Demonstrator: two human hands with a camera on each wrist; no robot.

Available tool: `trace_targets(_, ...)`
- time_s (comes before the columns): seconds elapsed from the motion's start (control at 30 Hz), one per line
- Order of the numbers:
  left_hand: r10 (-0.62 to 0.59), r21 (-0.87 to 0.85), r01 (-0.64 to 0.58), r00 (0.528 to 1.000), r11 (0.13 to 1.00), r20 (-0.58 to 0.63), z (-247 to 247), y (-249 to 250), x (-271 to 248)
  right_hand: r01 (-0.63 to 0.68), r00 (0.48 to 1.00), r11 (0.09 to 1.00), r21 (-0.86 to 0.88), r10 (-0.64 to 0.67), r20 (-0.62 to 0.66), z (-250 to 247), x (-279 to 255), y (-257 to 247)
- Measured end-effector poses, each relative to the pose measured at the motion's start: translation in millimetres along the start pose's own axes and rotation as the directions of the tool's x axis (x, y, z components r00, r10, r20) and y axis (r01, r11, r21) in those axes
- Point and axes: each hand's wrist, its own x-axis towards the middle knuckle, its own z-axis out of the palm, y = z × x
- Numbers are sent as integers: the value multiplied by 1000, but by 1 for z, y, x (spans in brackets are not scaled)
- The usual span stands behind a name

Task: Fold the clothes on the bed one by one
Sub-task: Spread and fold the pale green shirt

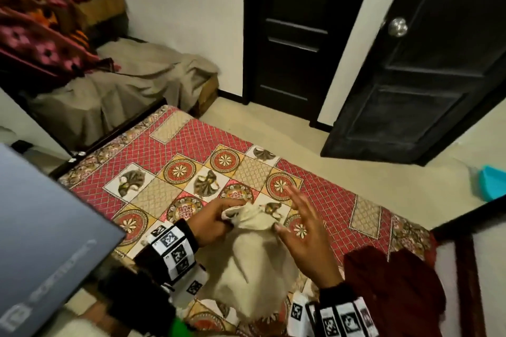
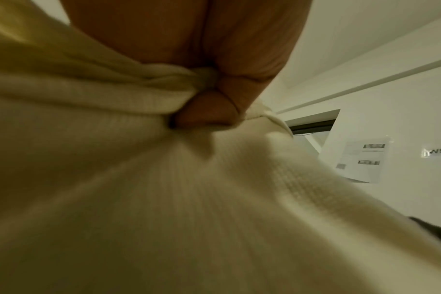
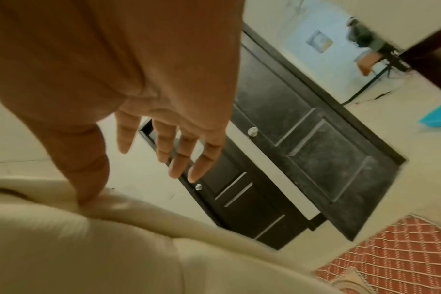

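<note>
A cream ribbed garment (image 1: 252,252) hangs bunched above the patterned bed (image 1: 191,145). My left hand (image 1: 219,216) grips its upper edge; in the left wrist view the fingers (image 2: 214,111) pinch a fold of the cream garment (image 2: 164,199). My right hand (image 1: 304,224) is just right of the bunched top, fingers spread and straight, and only the thumb tip touches the cloth. In the right wrist view the thumb of my right hand (image 3: 149,151) rests on the cream garment (image 3: 88,248). A dark red garment (image 1: 391,284) lies on the bed at the near right.
Two dark doors (image 1: 295,30) stand beyond the bed, the right door (image 1: 416,68) swung open. A beige-covered heap (image 1: 123,85) with a red patterned blanket (image 1: 46,24) sits at far left. A grey panel (image 1: 46,227) fills the near left. A turquoise object (image 1: 492,180) lies on the floor.
</note>
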Motion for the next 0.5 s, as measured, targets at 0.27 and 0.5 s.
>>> trace_targets(0.27,125,58,-121,990,991,-70,-119,-34,-25,160,939,983,-89,-124,320,99,77,-73)
trace_targets(0.5,187,-35,-191,977,981,-100,-246,-54,-35,258,964,945,-202,-265,-8,165,145,-115)
